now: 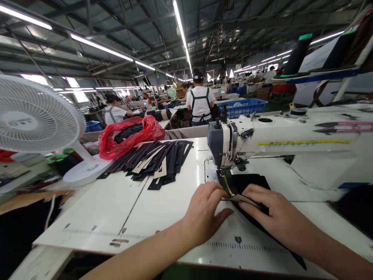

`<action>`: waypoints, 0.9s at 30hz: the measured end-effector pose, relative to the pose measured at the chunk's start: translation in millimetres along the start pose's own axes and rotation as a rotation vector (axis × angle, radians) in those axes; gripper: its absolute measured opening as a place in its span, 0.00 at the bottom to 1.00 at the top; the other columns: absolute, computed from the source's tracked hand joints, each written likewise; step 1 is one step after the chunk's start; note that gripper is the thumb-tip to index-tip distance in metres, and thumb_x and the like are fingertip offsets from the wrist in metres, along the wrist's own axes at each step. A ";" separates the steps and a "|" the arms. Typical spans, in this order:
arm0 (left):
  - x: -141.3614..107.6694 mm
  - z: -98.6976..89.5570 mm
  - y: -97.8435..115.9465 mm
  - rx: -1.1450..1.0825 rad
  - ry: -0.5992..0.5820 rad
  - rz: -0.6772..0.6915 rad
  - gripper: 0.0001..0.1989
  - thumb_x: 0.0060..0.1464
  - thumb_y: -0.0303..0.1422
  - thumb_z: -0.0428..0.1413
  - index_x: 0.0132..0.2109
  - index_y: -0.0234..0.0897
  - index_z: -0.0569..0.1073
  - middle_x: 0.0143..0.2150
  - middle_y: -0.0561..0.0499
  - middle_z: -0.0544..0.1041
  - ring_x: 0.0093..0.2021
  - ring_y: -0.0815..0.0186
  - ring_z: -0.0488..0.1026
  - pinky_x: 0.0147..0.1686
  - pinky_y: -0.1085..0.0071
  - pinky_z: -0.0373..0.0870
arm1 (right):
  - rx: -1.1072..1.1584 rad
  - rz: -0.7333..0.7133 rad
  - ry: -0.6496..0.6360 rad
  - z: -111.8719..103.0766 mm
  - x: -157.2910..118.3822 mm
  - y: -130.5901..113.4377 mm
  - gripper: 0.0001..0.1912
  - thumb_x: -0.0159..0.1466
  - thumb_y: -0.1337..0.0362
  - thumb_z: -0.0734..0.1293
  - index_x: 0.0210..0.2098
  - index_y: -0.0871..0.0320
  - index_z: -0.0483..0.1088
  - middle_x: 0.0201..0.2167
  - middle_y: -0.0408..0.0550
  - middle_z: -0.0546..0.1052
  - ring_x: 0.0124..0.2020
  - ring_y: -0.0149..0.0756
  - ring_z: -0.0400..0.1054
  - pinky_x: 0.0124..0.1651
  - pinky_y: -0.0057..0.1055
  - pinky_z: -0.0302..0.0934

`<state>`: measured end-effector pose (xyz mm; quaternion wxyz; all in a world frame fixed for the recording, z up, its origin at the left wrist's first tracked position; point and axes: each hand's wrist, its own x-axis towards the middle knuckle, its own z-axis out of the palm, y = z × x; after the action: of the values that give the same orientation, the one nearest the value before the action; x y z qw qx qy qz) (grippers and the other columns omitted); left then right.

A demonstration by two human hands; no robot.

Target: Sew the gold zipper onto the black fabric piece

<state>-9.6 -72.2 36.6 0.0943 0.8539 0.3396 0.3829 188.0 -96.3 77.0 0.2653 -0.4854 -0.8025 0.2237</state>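
Note:
A black fabric piece (250, 182) lies on the white sewing table (122, 202), under the needle of a white and grey sewing machine (279, 136). My left hand (204, 212) rests flat on the table, its fingertips pressing the piece's left edge close to the needle. My right hand (275, 216) lies on top of the black piece, holding it down. Between the two hands a tan underside of the piece shows at a folded edge.
A pile of black cut strips (154, 159) lies at the table's back left, with a red plastic bag (128, 136) behind it. A white fan (35, 116) stands at the left. Other workers stand and sit at stations behind, near a blue crate (244, 107).

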 end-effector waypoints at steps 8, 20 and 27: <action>5.2 6.8 2.2 0.037 0.104 0.057 0.08 0.53 0.34 0.59 0.40 0.39 0.71 0.40 0.50 0.74 0.40 0.63 0.71 0.37 0.67 0.65 | -0.015 -0.158 0.157 2.9 -1.0 -8.9 0.09 0.63 0.64 0.62 0.30 0.54 0.73 0.30 0.44 0.73 0.34 0.33 0.69 0.37 0.29 0.64; -22.2 19.0 -1.6 0.304 0.059 0.437 0.12 0.58 0.20 0.43 0.35 0.28 0.71 0.38 0.42 0.76 0.43 0.62 0.74 0.50 0.65 0.70 | -0.398 0.290 0.363 -11.0 17.4 113.5 0.18 0.60 0.50 0.59 0.25 0.58 0.68 0.26 0.53 0.73 0.31 0.44 0.70 0.36 0.39 0.62; -24.9 31.0 -5.7 0.326 0.041 0.443 0.15 0.60 0.22 0.41 0.31 0.32 0.69 0.31 0.45 0.75 0.34 0.65 0.75 0.42 0.68 0.76 | -0.399 0.332 0.413 -14.9 37.1 130.7 0.10 0.62 0.56 0.55 0.28 0.55 0.57 0.25 0.49 0.72 0.28 0.41 0.68 0.34 0.36 0.59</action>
<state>-2.1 -81.0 -1.9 -0.1373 0.9033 0.2035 0.3518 269.5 -5.4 15.5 0.2819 -0.6871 -0.6696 -0.0007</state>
